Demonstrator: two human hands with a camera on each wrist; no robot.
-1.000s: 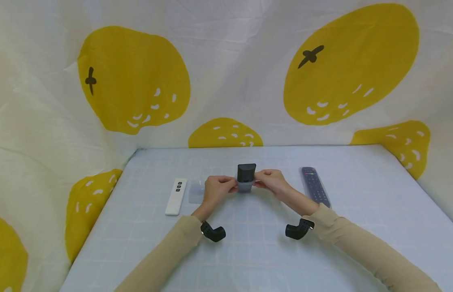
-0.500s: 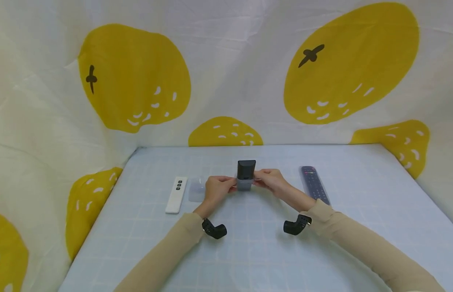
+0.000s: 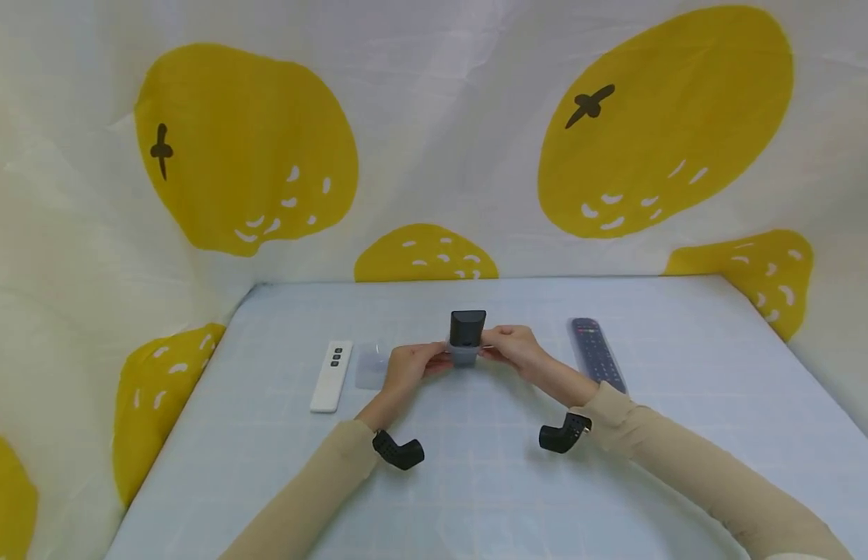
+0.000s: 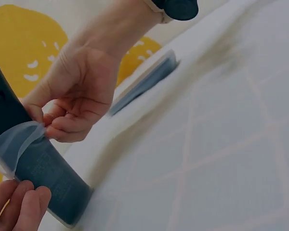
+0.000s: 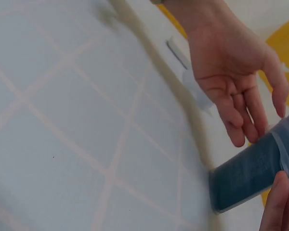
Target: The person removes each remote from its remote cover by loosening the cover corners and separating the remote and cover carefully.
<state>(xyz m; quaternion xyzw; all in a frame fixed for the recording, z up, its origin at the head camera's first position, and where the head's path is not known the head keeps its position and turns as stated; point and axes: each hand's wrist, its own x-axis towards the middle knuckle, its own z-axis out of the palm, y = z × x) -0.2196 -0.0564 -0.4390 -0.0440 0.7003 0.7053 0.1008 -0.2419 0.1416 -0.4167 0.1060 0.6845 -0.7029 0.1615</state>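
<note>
A black remote control stands on end at the middle of the table, its lower part inside a translucent plastic sleeve. My left hand holds the sleeve's rim at the left side, thumb and fingertips at its edge. On the opposite side my right hand pinches the rim between thumb and index finger. Up close in the left wrist view, the sleeve is bunched in a loose band around the remote. The lower end of the remote shows close over the table in the right wrist view.
A white remote with several dark buttons lies to the left, beside a flat clear plastic piece partly behind my left hand. To the right lies a dark grey remote, its near end by my right forearm. A printed curtain rises behind the table.
My left hand has shifted slightly, its fingers a bit more spread at the sleeve's edge. The right hand keeps its hold. The whole head view has drifted a little.
</note>
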